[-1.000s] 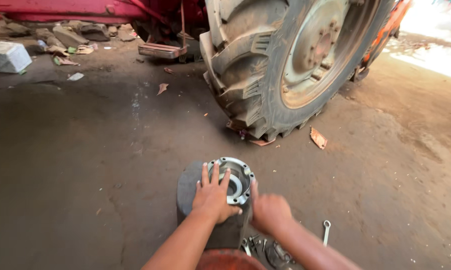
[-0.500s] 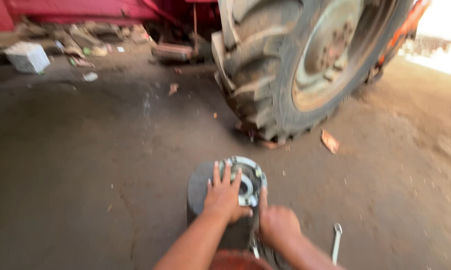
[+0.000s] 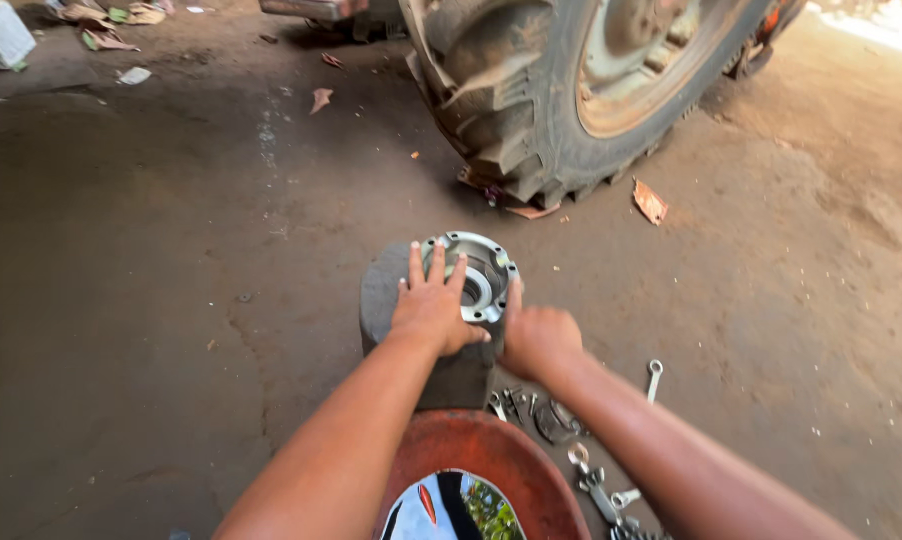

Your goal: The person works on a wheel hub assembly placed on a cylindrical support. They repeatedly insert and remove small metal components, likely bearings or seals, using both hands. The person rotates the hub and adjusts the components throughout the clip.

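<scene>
- Head view looks down on a round metal flanged housing with bolt holes around its rim and an open bore, sitting on top of a dark block on the dirt floor, low in the middle of the frame.
- Left hand lies flat with fingers spread over the housing's 8 o'clock side, palm pressing down on rim and block.
- Right hand is curled at the housing's 4 o'clock edge, thumb up against the rim; whether it grips anything under the knuckles I cannot tell.
- To do this well, I judge the two hands should press evenly from opposite sides so the housing sits square on the block and does not rock or slide off.
- Loose wrenches and small parts lie at 5 o'clock of the block; a ring spanner sits a little further out.
- Big lugged tractor tyre stands at 12 to 1 o'clock, well apart.
- Hidden: the housing's near rim under both hands, and the block's front behind a rust-red rounded object cut off at the bottom edge. Debris at 11 o'clock is too small to identify.
</scene>
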